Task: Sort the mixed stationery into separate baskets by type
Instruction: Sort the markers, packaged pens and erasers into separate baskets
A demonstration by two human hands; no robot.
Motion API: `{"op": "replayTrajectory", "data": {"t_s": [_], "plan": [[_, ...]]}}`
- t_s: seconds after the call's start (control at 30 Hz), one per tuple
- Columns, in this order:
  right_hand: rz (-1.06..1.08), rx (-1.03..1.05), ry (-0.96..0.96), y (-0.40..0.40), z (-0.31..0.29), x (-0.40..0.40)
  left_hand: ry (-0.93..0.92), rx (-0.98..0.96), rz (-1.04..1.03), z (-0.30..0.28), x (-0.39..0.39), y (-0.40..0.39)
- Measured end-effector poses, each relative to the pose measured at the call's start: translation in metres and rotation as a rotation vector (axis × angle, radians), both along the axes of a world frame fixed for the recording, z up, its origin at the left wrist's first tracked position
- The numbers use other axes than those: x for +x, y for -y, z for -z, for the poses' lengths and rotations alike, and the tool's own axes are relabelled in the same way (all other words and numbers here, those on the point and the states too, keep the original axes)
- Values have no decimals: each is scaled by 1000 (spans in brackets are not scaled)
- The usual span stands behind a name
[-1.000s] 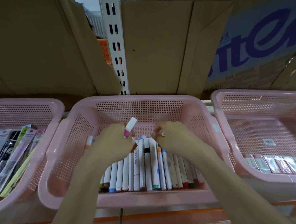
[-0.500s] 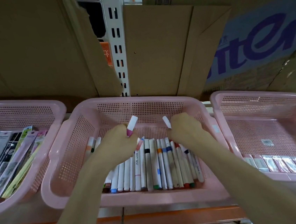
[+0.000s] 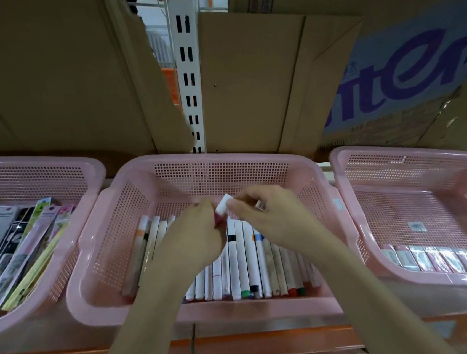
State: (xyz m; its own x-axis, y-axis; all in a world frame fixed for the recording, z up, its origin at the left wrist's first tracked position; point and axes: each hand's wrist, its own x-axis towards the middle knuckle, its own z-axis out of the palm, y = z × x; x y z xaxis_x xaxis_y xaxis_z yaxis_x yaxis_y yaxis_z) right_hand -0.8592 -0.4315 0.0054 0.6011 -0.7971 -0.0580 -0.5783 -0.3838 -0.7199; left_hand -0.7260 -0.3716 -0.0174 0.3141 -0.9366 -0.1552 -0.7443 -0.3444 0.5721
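The middle pink basket holds a row of several white markers with coloured bands and caps. Over that row, my left hand grips a white marker with a magenta band, its white end sticking up. My right hand meets it from the right, fingertips touching that white end, and a second white marker end shows between its curled fingers. Much of both held markers is hidden by my hands.
The left pink basket holds several flat packaged items. The right pink basket has a row of small wrapped packs along its near side. Cardboard boxes and a white slotted post stand behind, on an orange shelf.
My hands have come together over the markers. The right hand moved left until its fingers reached the white end of the marker in my left hand.
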Motion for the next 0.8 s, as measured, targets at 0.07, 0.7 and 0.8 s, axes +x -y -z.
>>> {"op": "replayTrajectory", "data": {"t_s": [0.07, 0.7, 0.8], "plan": [[9, 33, 88, -4, 2, 2, 8, -28, 34, -1, -6, 0], [306, -134, -207, 14, 36, -11, -120, -45, -104, -6, 20, -20], [257, -117, -285, 11, 38, -5, -171, -62, -105, -4, 28, -23]]}}
